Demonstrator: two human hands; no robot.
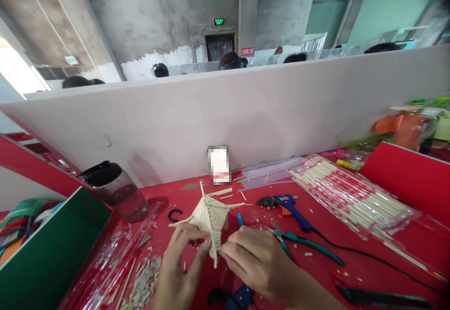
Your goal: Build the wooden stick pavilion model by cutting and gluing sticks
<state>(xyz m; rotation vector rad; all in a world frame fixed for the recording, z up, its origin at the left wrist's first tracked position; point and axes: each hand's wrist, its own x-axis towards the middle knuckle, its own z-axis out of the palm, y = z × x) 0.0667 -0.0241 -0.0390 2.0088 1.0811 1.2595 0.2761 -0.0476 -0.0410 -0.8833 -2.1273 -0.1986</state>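
A small roof-shaped model [218,216] built from thin wooden sticks sits in the middle of the red table, its corner sticks pointing outward. My left hand [183,258] is closed on the model's near left side, thumb and index finger at the front ridge stick. At the right of the near corner, my right hand [258,258] has its fingers pressed together; whatever they pinch is hidden. Green-handled pliers [311,246] lie just right of my right hand. Behind them is a blue glue gun [286,207] with a black cord.
A white partition [218,117] rises behind the red table [163,195]. At left stand a lidded bottle [119,192] and a green panel [56,230]. Stick offcuts [144,282] lie front left. Bagged wooden sticks [348,197] and a red panel [411,178] are at right.
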